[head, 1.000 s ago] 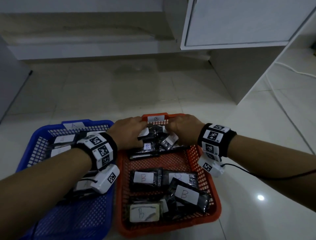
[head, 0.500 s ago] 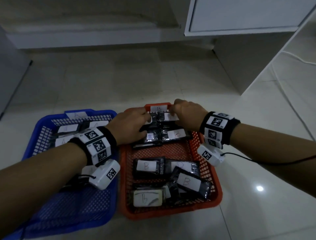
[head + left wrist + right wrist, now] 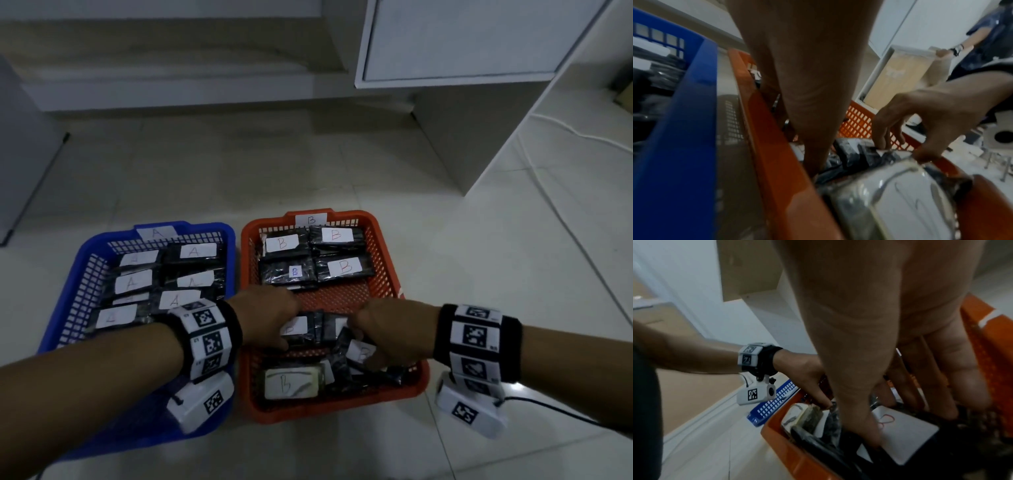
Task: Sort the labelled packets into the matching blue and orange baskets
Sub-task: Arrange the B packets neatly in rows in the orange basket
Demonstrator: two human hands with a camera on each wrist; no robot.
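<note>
- Orange basket (image 3: 387, 274), floor: black packets marked B.
- Left hand (image 3: 270, 317): fingers curled on a middle packet (image 3: 301, 330).
- Right hand (image 3: 394, 335): fingers curled on an adjacent packet (image 3: 902, 431).
- Blue basket (image 3: 82, 274): packets marked A.

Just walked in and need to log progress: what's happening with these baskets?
A person is sorting black labelled packets on the floor. The blue basket holds packets marked A; the orange basket holds packets marked B, four neatly laid at its far end. Both the left hand and right hand are down in the orange basket's middle, handling loose B packets there.
</note>
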